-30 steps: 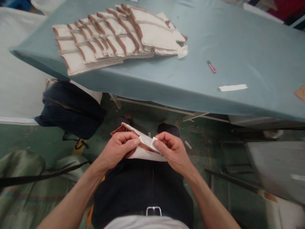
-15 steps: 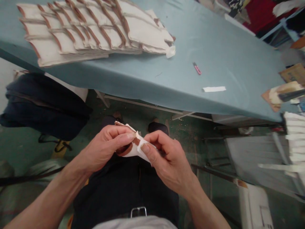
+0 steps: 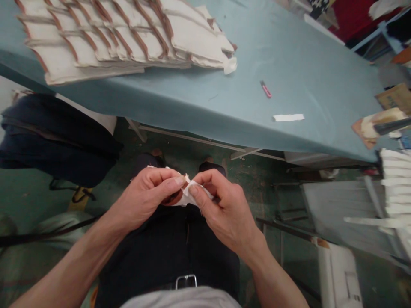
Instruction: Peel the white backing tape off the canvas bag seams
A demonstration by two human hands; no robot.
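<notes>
In front of my lap, both hands pinch a small white and brown piece [image 3: 183, 199] that looks like fabric or leather. My left hand [image 3: 150, 190] closes thumb against forefinger on its brown-edged side. Close beside it, my right hand [image 3: 221, 205] grips the white part between thumb and bent fingers. The two thumb tips nearly meet at the piece's upper edge. Much of the piece is hidden behind my fingers, so its full shape cannot be made out.
On the blue-covered table [image 3: 244, 107] lie layered white pieces with brown edges [image 3: 128, 38], a pink-handled cutter [image 3: 266, 89] and a white strip [image 3: 288, 117]. A brush-like tool [image 3: 390, 126] is at right, near white strips [image 3: 398, 184]. Dark cloth [image 3: 61, 137] hangs at left.
The hands have drawn slightly closer together at the piece, and less of it shows between them. The whole view has shifted a little.
</notes>
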